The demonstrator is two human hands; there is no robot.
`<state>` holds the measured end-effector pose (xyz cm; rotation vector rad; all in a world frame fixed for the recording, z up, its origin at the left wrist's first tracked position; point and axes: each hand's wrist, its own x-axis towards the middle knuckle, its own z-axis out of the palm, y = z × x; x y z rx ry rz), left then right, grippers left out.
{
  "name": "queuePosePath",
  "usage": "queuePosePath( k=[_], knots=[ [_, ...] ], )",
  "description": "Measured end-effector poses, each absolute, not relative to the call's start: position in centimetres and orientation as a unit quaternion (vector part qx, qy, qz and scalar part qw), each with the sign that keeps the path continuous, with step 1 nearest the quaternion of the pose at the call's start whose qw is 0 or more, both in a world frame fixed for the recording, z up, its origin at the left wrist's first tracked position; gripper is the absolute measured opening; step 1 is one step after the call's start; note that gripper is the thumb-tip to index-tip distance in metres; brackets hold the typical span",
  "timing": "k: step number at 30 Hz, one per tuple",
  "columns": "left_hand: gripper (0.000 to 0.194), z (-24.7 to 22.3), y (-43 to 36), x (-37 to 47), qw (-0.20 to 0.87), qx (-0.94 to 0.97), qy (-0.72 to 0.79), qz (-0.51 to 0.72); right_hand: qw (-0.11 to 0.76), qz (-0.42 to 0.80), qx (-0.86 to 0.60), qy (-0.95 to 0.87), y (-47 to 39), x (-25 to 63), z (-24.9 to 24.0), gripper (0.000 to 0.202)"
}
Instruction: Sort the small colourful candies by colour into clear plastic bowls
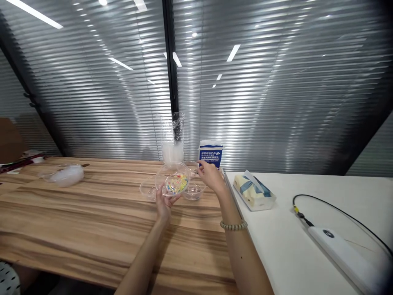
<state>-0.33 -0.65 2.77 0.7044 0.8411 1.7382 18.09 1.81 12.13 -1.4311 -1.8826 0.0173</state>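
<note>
My left hand (165,203) grips a clear plastic bowl (159,180), tilted toward me, from below. Small yellow, red and blue pieces (177,183) lie in its bottom; their kind is too small to tell. To its right, my right hand (210,174) is raised with thumb and forefinger together, in front of a blue paper bag with white print (211,153). Whatever those fingertips hold, if anything, is too small to make out. More clear bowls stand around: one on the left (146,189) and one on the right (194,192), below my right hand.
Behind the bowls stands a clear plastic sleeve of stacked cups or lids (172,151). A bagged whitish bundle (68,175) lies far left. On the white table (294,184) are a tissue pack (253,190), a white device (340,250) and a black cable (334,207).
</note>
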Motion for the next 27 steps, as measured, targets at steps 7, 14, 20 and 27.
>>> queuePosePath(
  k=[7,14,20,27],
  knots=[
    [0.052,2.9,-1.0,0.0,0.541,0.335,0.323,0.701,0.507,0.069,-0.456,-0.728,-0.4,17.6,15.5,0.022],
    [0.05,3.3,-1.5,0.2,0.616,0.385,0.305,0.616,0.315,0.076,-0.427,-0.844,-1.8,15.2,15.2,0.027],
    [0.05,3.4,-1.5,0.3,0.62,0.404,0.289,0.607,0.163,0.029,-0.493,-0.854,-1.6,13.5,14.0,0.028],
    [0.048,3.2,-1.5,0.3,0.623,0.397,0.29,0.609,0.135,0.003,-0.515,-0.846,-1.9,12.9,13.5,0.03]
  ],
)
